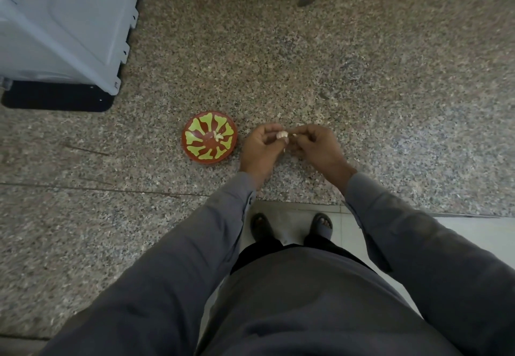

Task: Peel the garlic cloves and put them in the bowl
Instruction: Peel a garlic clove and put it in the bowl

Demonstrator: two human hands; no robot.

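I am standing at a speckled granite bench (306, 62), looking down at both of my hands near the middle of the frame. My left hand (260, 149) is curling its fingers around a small pale garlic bulb (281, 134), pinching it between thumb and fingertips. My right hand (317, 146) is meeting it from the right, fingers bent and pinching at the bulb's papery edge (the exact bit it is gripping is too small to make out). Just to the left of my left hand, the red bowl (209, 137) with yellow-green petal shapes is sitting on the bench, and a few pale garlic cloves (218, 135) are lying inside it, close to its centre. My grey sleeves (178, 258) are running up from the bottom of the frame to my wrists. Beyond the bench's near edge, at lower centre, my feet in dark sandals (322, 226) are showing on a pale tiled floor (473, 233). In the upper left of the frame, a light grey appliance (64, 23) is resting on a black base (55, 97).
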